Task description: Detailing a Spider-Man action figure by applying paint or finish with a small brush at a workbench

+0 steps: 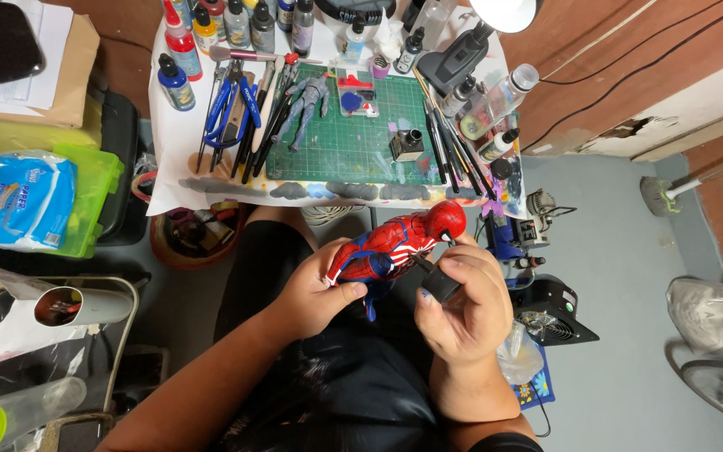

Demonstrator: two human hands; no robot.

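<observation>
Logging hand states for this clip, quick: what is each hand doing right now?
Left hand: closed around the red and blue action figure.
Right hand: closed on a dark airbrush-like tool aimed at the figure.

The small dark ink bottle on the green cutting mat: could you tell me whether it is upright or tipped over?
Upright. The small dark bottle stands on its base on the green cutting mat, cap pointing up, beside the row of brushes.

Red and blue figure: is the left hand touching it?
Touching. The head view shows the left hand with fingers wrapped around the red and blue figure.
</observation>
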